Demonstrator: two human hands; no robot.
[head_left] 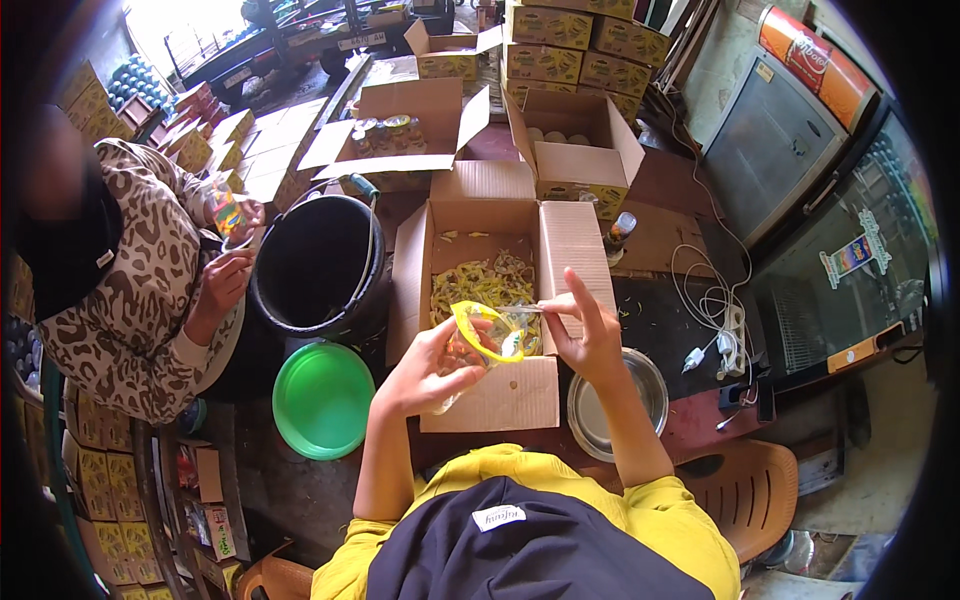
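Note:
My left hand is wrapped round a clear plastic piece with a yellow rim, tilted toward the right; its exact kind is unclear. To its right, my right hand pinches a thin, clear strip between thumb and fingers, with the index finger raised. I cannot make out whether the strip is joined to the yellow-rimmed piece. Both hands are above the near edge of an open cardboard box, which holds a heap of yellow and clear plastic scraps.
Left of the box stand a black bucket and a green basin. A metal bowl sits under my right forearm. Another person holds a clear, colourfully labelled container. A white power strip with cables lies at right.

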